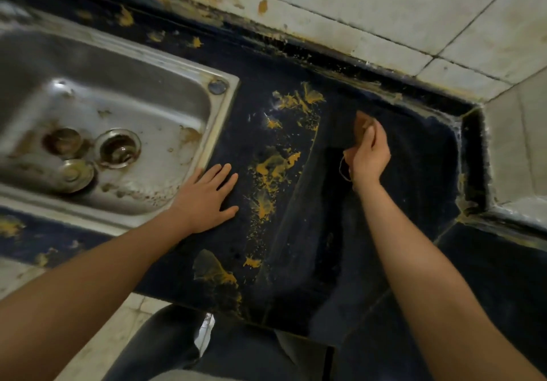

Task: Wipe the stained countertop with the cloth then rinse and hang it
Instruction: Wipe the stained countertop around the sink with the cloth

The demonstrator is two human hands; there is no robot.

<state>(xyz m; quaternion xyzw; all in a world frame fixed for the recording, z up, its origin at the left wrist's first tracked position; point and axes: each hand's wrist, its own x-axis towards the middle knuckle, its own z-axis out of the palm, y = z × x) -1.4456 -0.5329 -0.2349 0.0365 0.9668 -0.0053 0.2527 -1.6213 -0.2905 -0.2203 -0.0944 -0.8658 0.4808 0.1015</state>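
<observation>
A dark blue countertop (399,150) carries a band of yellow-orange stains (272,170) running from near the back wall to the front edge. My right hand (370,155) grips a brown cloth (362,121) and holds it on the counter, right of the stains; a loose thread hangs beside the wrist. My left hand (211,195) lies flat with straight fingers on the counter, at the sink's right rim and left of the stains.
A steel sink (165,90) with a drain, a loose strainer and brown grime fills the left. Stained white wall tiles (384,10) run along the back and form a corner at the right. More yellow splatter lies behind the sink.
</observation>
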